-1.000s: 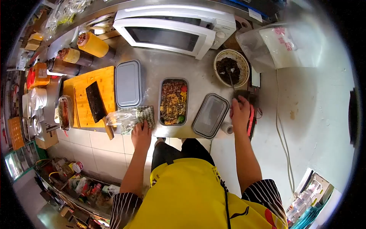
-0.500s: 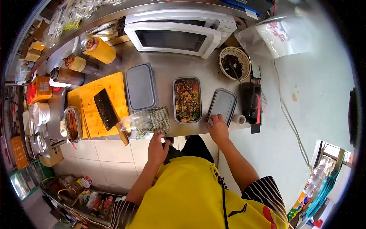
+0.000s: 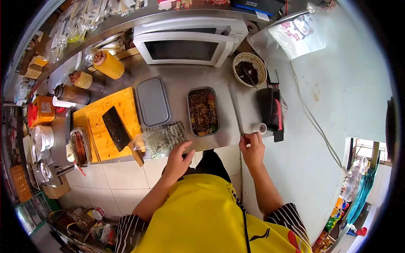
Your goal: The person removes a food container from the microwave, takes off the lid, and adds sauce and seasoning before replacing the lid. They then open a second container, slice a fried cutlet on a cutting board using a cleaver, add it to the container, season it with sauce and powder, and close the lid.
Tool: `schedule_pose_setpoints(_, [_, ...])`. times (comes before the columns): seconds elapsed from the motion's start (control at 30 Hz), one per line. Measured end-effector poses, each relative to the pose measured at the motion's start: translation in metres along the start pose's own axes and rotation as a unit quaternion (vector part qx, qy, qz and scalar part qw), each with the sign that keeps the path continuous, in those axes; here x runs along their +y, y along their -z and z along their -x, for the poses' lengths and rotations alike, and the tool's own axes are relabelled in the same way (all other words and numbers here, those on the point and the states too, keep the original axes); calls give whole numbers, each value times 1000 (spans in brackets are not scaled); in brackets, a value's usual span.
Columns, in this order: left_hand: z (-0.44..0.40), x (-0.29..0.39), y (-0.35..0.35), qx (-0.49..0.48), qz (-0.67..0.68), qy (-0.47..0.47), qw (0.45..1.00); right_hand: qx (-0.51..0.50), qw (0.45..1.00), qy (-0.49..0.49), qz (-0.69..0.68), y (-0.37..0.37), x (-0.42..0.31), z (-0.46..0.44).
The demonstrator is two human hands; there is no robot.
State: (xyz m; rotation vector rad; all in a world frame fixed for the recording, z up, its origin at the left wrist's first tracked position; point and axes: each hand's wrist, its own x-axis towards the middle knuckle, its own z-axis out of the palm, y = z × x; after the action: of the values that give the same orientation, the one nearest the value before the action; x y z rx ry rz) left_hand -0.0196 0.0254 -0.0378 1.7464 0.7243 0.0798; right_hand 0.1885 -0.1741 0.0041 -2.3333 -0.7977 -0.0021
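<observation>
My right hand (image 3: 253, 152) pinches the near end of a grey lid (image 3: 236, 109), which is tilted up so that it shows nearly edge-on. My left hand (image 3: 178, 161) is open and holds nothing, its fingers at the counter's front edge, beside a patterned cloth (image 3: 174, 134) and a clear plastic bag (image 3: 151, 140). Between the hands, farther back, an uncovered container of food (image 3: 203, 111) stands on the counter. Left of it lies a second grey lid (image 3: 153, 101).
A white microwave (image 3: 185, 44) stands at the back. A bowl of dark food (image 3: 249, 69), a black box (image 3: 268, 109) and a white roll (image 3: 259, 128) are at right. A cleaver (image 3: 117, 128) lies on a cutting board (image 3: 99, 109) at left, near sauce bottles (image 3: 109, 65).
My right hand has moved from beside the black box to the lid, gripped it and tipped it up on edge. My left hand has left the cloth and opened.
</observation>
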Motion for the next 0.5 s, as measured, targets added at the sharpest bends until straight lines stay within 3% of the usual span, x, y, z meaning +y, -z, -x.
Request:
schedule_pose_setpoints(0.07, [-14,9,-16,32,36,-19,999,-8,993,-42,-113,-2,-16,1])
schedule_pose_setpoints(0.13, [-31,15,-28,78,56,-68,993,-46,949,-135,-280,-23,-15,4])
schedule_pose_setpoints(0.2, [-47,23,-39,132,80,-80,985,-106,858,-237,-443,-49,-9,6])
schedule_pose_setpoints(0.27, [-60,12,-49,153,72,-58,984,-151,791,-308,-506,-63,-12,0])
schedule_pose_setpoints(0.4, [-71,15,-63,187,-1,-9,982,-187,739,-366,-534,-98,18,5])
schedule_pose_setpoints(0.5, [-82,7,-82,204,-64,-29,977,-185,758,-365,-508,-101,30,-1])
